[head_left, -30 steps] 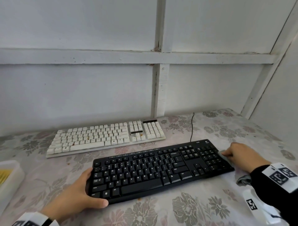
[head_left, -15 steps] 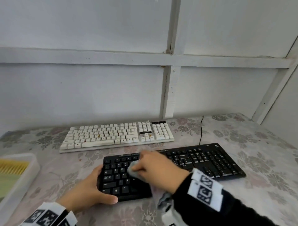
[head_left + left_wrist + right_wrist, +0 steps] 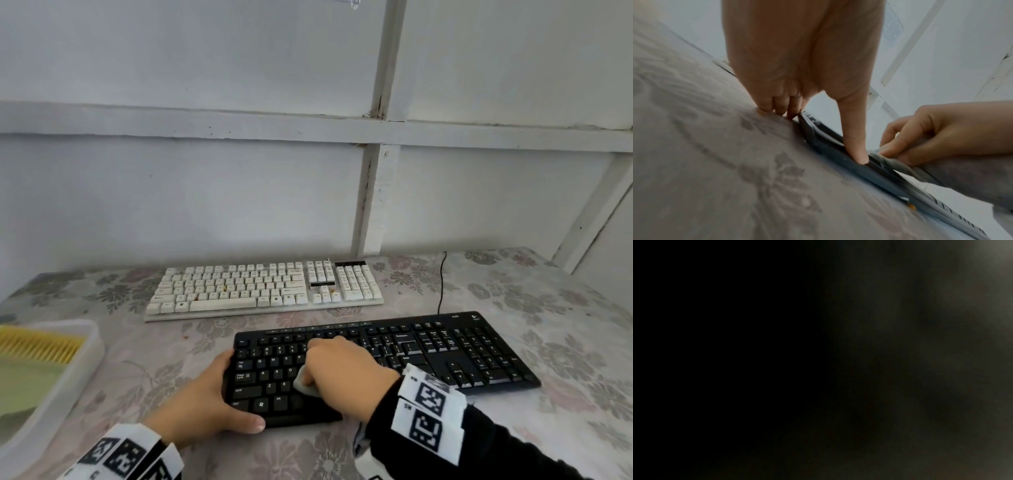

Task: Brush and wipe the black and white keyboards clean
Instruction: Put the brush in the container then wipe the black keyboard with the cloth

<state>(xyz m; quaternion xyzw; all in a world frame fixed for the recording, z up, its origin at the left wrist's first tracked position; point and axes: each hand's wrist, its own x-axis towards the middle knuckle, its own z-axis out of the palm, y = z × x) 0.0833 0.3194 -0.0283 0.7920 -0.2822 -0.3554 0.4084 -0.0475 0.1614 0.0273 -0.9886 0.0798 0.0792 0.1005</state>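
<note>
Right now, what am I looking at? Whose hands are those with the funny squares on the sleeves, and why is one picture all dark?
No robot here: a person wears three cameras. The big picture comes from one on their head, looking down at a flowery table. The others sit on the wrists; the right one is dark, probably pressed against something. The left hand grips a corner of the black keyboard. The right hand pinches a small grey cloth against its keys. Behind lies a white keyboard. At the left stands a plastic tub with yellow bristles inside, likely a brush. The squares are printed markers on wristbands.
</note>
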